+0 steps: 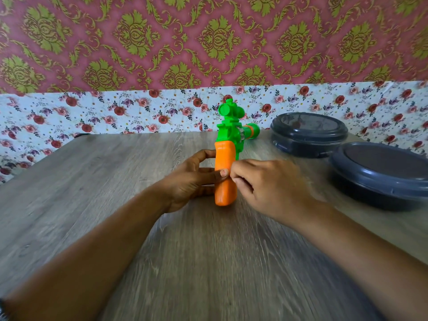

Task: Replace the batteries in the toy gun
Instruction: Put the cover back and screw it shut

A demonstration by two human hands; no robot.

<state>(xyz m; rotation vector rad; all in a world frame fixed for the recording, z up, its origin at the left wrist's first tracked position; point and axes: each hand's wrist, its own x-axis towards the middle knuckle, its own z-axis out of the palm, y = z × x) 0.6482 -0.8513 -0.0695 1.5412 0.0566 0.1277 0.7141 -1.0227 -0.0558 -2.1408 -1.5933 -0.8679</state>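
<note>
Nearest, the wooden table [208, 262] is crossed by two forearms. The toy gun [228, 149] is held at mid-table, its orange grip toward the camera, its barrel pointing right. The left hand [192, 179] is wrapped around the grip; the right hand [268, 184] pinches its edge. Two lidded grey containers [308, 133] are seen beyond, right.

A wooden table [69, 205] with a pale grey-brown grain fills the lower part of the view, lit evenly by soft light. Behind it, the upper wall carries dusky pink wallpaper [208, 38] with a repeating olive-gold leaf pattern. Below that, a band of white floral paper [104, 112] with red and purple roses runs along the table's far edge.
</note>
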